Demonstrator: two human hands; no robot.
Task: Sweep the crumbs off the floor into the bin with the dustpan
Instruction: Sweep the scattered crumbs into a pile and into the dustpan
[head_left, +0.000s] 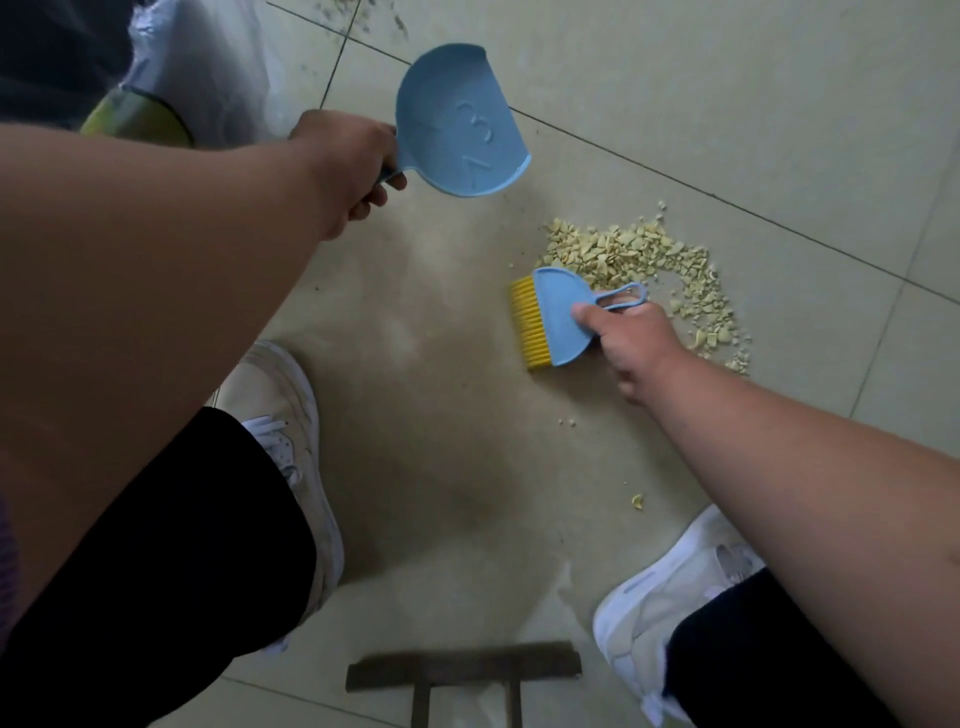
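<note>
Fingers of the left hand (347, 165) curl tight around the handle of a blue dustpan (460, 124), held empty above the tiled floor (727, 104). The right hand (631, 343) grips a blue brush (558, 317) (yellow bristles pointing left) at the edge of a heap of pale crumbs (639, 254). A bag-lined bin (171, 78) stands at upper left, just beside the left hand.

Raised figures show on the dustpan (457, 130) pan, a "3" clear, a "7"-like mark just below it.
</note>
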